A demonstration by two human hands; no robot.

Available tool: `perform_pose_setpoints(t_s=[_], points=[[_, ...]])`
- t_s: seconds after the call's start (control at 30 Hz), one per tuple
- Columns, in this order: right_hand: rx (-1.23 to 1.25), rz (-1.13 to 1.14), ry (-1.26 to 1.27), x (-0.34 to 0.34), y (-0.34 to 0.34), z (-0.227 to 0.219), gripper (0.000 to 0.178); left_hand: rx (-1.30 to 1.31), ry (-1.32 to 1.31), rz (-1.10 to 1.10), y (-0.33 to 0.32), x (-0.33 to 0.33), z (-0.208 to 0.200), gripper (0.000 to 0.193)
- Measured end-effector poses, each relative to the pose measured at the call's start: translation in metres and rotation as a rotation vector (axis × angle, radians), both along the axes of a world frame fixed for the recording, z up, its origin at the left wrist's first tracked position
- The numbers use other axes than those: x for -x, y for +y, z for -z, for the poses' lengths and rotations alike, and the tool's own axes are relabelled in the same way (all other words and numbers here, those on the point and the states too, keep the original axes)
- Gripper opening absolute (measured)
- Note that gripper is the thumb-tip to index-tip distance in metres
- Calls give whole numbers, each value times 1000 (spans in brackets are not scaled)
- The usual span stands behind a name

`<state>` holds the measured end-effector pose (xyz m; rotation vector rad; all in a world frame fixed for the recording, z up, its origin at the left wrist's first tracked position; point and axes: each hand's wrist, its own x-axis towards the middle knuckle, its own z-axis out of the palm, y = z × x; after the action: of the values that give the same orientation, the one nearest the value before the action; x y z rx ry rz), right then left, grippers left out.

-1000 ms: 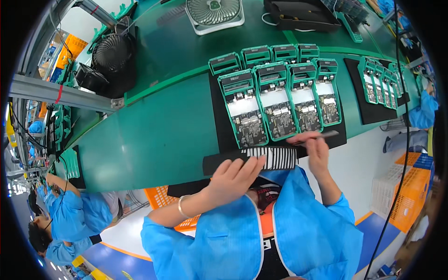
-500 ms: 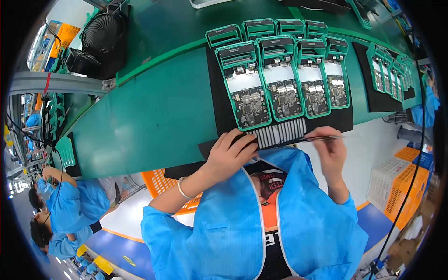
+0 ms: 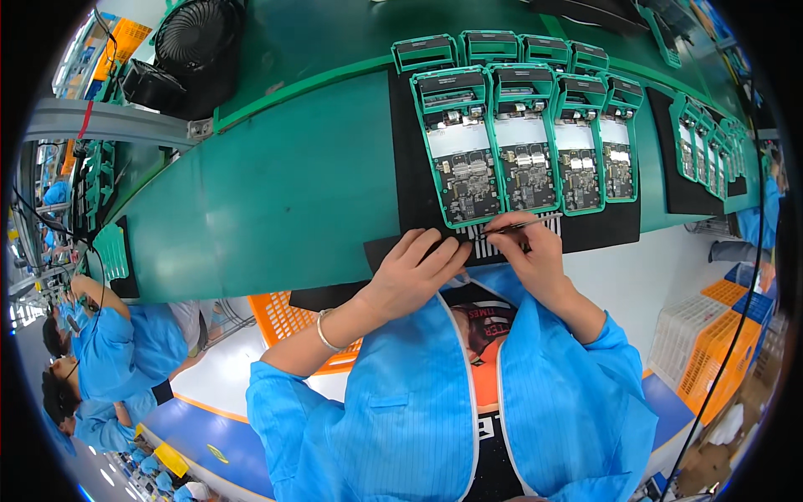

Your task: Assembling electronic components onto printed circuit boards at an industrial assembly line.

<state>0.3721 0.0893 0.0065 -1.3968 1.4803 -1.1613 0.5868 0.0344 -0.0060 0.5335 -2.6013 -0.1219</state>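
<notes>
A row of green-framed devices with bare circuit boards [image 3: 470, 184] stands in front of me on a black mat [image 3: 410, 167]. At the mat's near edge lies a black sheet with white strips [image 3: 483, 248], partly covered by both hands. My left hand [image 3: 416, 266] grips the sheet's left end with bent fingers; its thumb is hidden. Just right of it, my right hand [image 3: 535, 255] is closed on thin metal tweezers [image 3: 529, 222], held slantwise over the strips. The tip of the tweezers is hard to make out near the left fingertips.
Green bench top [image 3: 276, 217] extends to the left. More green-framed devices [image 3: 698, 138] stand on another mat at right. A black fan [image 3: 196, 38] is at far left. Orange crates [image 3: 280, 326] stand below the bench, others [image 3: 711, 351] at right. Co-workers in blue [image 3: 138, 335] sit at left.
My right hand has moved left, bringing the tweezers over the strips beside my left hand. My left hand stays on the sheet. The whole view has shifted slightly.
</notes>
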Motion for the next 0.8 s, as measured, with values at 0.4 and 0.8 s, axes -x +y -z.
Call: perform_pose_setpoints(t_s=[0.4,0.8], points=[[430,-243,177,14,10,22,26,-18,7,3,0,1,1,38],[291,-161,45,9,8,22,19,-78,-104,-61,-2,3,-7,50]])
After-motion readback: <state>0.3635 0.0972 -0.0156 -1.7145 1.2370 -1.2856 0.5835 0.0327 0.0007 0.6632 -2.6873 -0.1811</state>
